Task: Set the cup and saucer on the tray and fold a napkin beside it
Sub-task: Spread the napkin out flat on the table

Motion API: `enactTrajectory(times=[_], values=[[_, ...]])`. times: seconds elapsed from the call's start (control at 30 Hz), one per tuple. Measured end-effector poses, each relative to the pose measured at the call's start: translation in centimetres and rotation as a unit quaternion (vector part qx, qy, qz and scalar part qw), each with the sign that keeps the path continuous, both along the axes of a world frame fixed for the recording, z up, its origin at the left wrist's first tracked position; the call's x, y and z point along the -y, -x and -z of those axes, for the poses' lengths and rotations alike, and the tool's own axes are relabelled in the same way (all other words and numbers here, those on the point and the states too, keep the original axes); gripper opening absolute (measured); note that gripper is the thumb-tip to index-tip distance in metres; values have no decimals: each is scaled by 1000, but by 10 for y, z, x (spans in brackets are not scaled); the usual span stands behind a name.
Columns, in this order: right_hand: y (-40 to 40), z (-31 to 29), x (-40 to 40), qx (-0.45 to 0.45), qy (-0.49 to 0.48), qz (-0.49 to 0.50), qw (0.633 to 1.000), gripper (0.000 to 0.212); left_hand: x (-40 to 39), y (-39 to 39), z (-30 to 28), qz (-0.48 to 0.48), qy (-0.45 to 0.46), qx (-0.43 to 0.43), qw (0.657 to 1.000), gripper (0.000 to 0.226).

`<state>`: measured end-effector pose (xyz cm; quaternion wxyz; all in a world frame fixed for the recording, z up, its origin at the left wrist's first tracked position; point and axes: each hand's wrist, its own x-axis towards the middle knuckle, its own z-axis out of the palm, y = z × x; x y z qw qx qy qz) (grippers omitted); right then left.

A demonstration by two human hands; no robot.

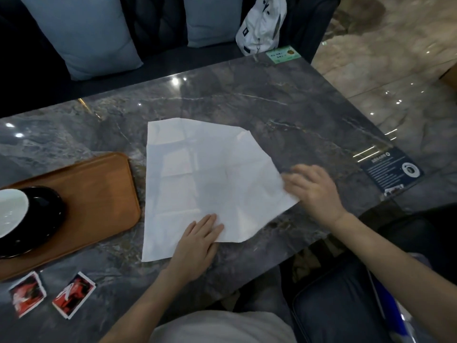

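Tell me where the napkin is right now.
The napkin lies spread open on the grey marble table, mid-frame, just right of the wooden tray, with the left hand pressing its near edge.

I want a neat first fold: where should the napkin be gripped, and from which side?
Probably its right corner, pinched from the right, where the right hand already is. The napkin lies flat and open; the left hand pins its near edge, and the tray crowds the left.

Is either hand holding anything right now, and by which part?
The left hand presses flat on the napkin's near edge. The right hand is at its right corner; blur hides whether it pinches it.
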<state>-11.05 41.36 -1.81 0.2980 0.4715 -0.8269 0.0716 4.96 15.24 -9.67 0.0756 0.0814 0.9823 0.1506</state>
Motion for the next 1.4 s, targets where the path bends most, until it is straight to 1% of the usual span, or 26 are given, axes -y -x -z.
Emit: enactTrajectory(times=[0.03, 0.1, 0.13, 0.17, 0.23, 0.3, 0.33, 0.37, 0.4, 0.47, 0.5, 0.53, 0.6, 0.63, 0.73, 0.83, 0.87, 1.0, 1.03, 1.07, 1.1, 1.17, 1.23, 1.3, 1.33, 1.4], values=[[-2, 9, -5, 11, -58, -12, 998, 40, -1, -1, 1, -1, 13, 6, 1000, 45], [-6, 28, -16, 57, -158, -9, 986, 26, -1, -3, 4, 2, 27, 8, 1000, 48], [-9, 33, -20, 100, -203, 4, 974, 19, -2, -4, 5, 3, 27, 5, 1000, 50], [-11, 36, -23, 151, -243, 21, 958, 16, -2, -5, 5, 2, 19, 1, 1000, 52], [-12, 37, -27, 255, -315, 62, 912, 29, -3, -4, 3, -14, -1, -3, 1000, 55], [-12, 28, -27, 350, -335, 89, 870, 43, -7, 1, -1, -39, -1, -26, 999, 51], [-10, 23, -27, 394, -312, 99, 859, 47, -10, 6, -4, -56, -3, -43, 998, 47], [-8, 18, -25, 434, -269, 123, 851, 45, -12, 12, -6, -73, -11, -58, 996, 43], [-6, 13, -22, 462, -211, 156, 847, 39, -14, 19, -6, -88, -19, -66, 994, 40], [0, 11, -14, 491, -53, 232, 838, 28, -17, 36, -3, -103, -15, -74, 992, 41], [5, 14, -10, 512, 16, 271, 815, 25, -17, 44, 0, -102, -6, -70, 992, 46], [11, 17, -4, 539, 62, 308, 782, 25, -19, 51, 3, -98, 2, -58, 993, 52], [24, 26, 8, 595, 101, 356, 713, 31, -19, 61, 10, -97, 11, -23, 995, 63], [29, 28, 14, 619, 119, 363, 687, 34, -18, 65, 14, -102, 12, -6, 995, 67], [41, 27, 35, 675, 186, 347, 624, 34, -13, 67, 23, -127, 36, 9, 991, 73], [52, 26, 49, 723, 217, 313, 576, 31, -14, 65, 25, -152, 35, 12, 988, 68], [55, 25, 52, 737, 238, 313, 550, 33, -17, 65, 24, -165, 31, 11, 986, 66], [76, 31, 60, 794, 318, 326, 402, 34, -26, 63, 22, -219, 12, 10, 976, 64], [81, 32, 62, 807, 322, 321, 377, 34, -27, 61, 23, -223, 11, 10, 975, 64], [84, 33, 65, 820, 311, 316, 363, 33, -29, 59, 23, -227, 12, 12, 974, 64], [87, 34, 68, 832, 291, 308, 358, 31, -31, 58, 23, -235, 13, 10, 972, 64], [92, 34, 77, 848, 246, 293, 367, 22, -38, 59, 20, -257, 6, 0, 966, 61], [98, 30, 89, 851, 200, 278, 398, 17, -44, 70, 10, -288, -6, -18, 957, 55], [104, 26, 98, 842, 148, 262, 448, 18, -48, 89, 1, -320, -28, -44, 946, 51], [106, 25, 104, 837, 127, 250, 470, 18, -49, 99, -3, -335, -38, -53, 940, 53], [107, 25, 115, 829, 95, 220, 505, 21, -51, 117, -8, -350, -47, -36, 935, 64]])
